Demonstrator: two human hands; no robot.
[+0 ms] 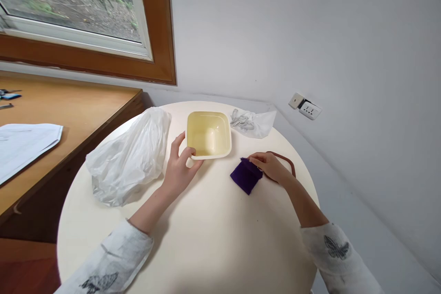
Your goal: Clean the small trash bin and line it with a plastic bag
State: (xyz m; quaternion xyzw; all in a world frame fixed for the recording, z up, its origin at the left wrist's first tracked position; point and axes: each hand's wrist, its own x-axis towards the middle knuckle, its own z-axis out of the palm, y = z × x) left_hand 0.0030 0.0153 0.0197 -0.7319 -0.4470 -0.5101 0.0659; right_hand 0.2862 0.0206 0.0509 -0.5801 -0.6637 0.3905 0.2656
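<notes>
A pale yellow square plastic container (208, 135) with a white rim faces me at the table's far middle. My left hand (179, 165) grips its near left corner, thumb over the rim and fingers around the outside. To the right, my right hand (270, 165) pinches the upper edge of a small dark purple cloth (245, 176) against the tabletop. Behind that hand a brown curved strip, like a handle or cord (287, 160), lies on the table, partly hidden by the hand.
A large crumpled white plastic bag (132, 156) lies left on the round cream table (213, 239). A smaller clear bag (255, 123) sits behind the container's right side. A wooden desk (86, 105) with papers (27, 147) stands at left. A wall socket (310, 110) is at right.
</notes>
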